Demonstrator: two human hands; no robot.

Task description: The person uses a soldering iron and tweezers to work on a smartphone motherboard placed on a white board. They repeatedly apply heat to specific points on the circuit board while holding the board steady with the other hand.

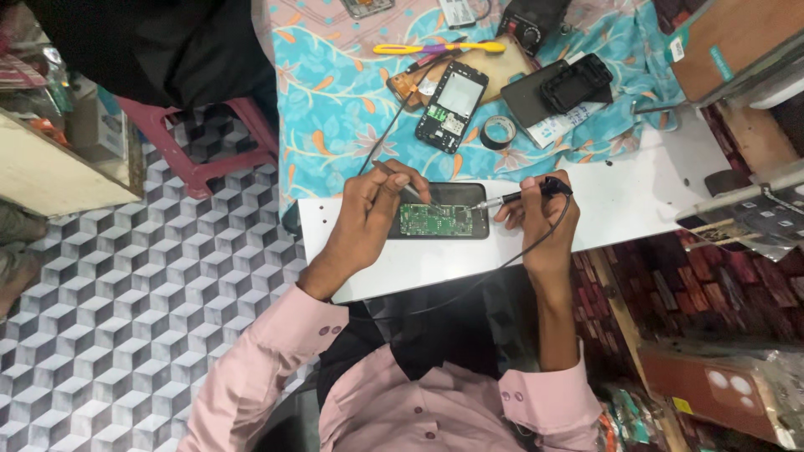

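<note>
Pink sleeves (276, 368) frame the white surface (636, 209), where an opened phone (439, 219) is pinned by left hand (368, 213) fingers closed on tweezers (400, 181). A soldering iron (523, 196) is gripped in the right hand (540, 219); a slip could bridge pads or scorch the board.

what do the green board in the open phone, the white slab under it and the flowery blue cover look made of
Green circuit board: likely fibreglass laminate, matte green with tiny metallic parts. White slab: smooth, slightly glossy, perhaps laminated board or plastic; hard to tell. Flowery blue cover: probably woven fabric, soft, with creases and a printed pattern.
</note>
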